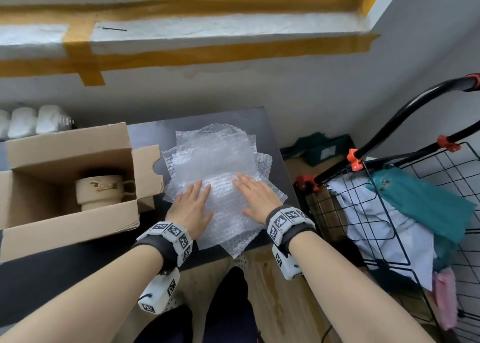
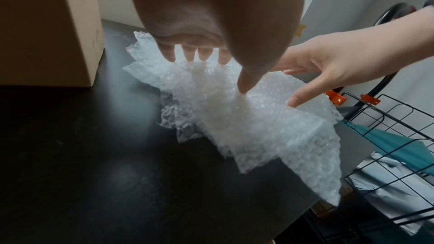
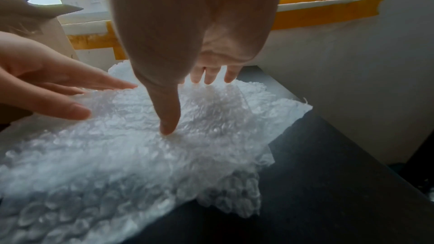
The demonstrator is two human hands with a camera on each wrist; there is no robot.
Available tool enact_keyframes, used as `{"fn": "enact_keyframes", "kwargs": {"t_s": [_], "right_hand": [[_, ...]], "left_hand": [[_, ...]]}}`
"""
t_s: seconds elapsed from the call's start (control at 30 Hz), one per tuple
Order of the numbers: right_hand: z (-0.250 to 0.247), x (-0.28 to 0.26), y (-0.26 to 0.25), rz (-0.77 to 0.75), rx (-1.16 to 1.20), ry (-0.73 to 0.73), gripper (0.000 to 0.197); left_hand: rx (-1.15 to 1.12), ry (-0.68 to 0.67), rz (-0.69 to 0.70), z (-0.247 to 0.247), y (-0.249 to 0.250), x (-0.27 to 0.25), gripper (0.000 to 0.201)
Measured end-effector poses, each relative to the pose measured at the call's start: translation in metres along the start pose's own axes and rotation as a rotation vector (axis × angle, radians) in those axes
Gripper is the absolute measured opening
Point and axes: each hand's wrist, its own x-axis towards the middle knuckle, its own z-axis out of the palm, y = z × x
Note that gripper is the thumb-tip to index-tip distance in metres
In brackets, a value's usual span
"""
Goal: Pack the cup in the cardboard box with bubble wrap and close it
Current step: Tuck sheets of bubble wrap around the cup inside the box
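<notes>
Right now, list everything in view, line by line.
cardboard box: one, brown, open, left on the table
cup: one, beige, inside the box
bubble wrap: a pile of sheets, clear, right of the box
table: one, black
wire cart: one, black with orange clips, on the right, holding teal and white cloths
left hand: flat on the bubble wrap
right hand: flat on the bubble wrap

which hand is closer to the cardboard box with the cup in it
Left. The left hand lies flat on the bubble wrap just beside the cardboard box; the right hand rests farther along the wrap, away from it.
</notes>
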Motion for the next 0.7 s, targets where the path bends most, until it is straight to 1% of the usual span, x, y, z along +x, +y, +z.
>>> {"fn": "enact_keyframes", "kwargs": {"t_s": [0.07,0.13,0.17,0.23,0.3,0.37,0.5,0.6,0.7], "right_hand": [[0.001,-0.001,0.001,0.005,0.026,0.007,0.080],[0.001,-0.002,0.001,0.009,0.054,0.020,0.074],[0.001,-0.003,0.001,0.010,0.064,0.031,0.070],[-0.002,-0.004,0.000,0.018,0.074,0.050,0.063],[-0.007,-0.006,-0.002,0.026,0.084,0.076,0.056],[-0.014,-0.010,-0.005,0.046,0.084,0.110,0.048],[-0.029,-0.020,-0.012,0.116,0.080,0.157,0.036],[-0.041,-0.029,-0.017,0.164,0.084,0.210,0.034],[-0.058,-0.042,-0.024,0.201,0.060,0.273,0.033]], "left_hand": [[0.000,0.004,-0.001,0.002,-0.001,0.000,0.068],[-0.038,0.045,0.004,0.002,-0.002,0.000,0.062],[-0.073,0.091,0.006,0.002,-0.002,-0.001,0.056],[-0.125,0.200,0.019,0.002,-0.003,-0.001,0.036],[-0.139,0.269,0.016,0.000,-0.003,-0.002,0.019],[-0.136,0.299,0.014,-0.004,-0.003,-0.004,0.013],[-0.101,0.335,0.020,-0.020,0.003,-0.015,0.016],[-0.086,0.354,0.030,-0.040,0.007,-0.028,0.031],[-0.104,0.362,0.083,-0.062,0.009,-0.040,0.042]]}}
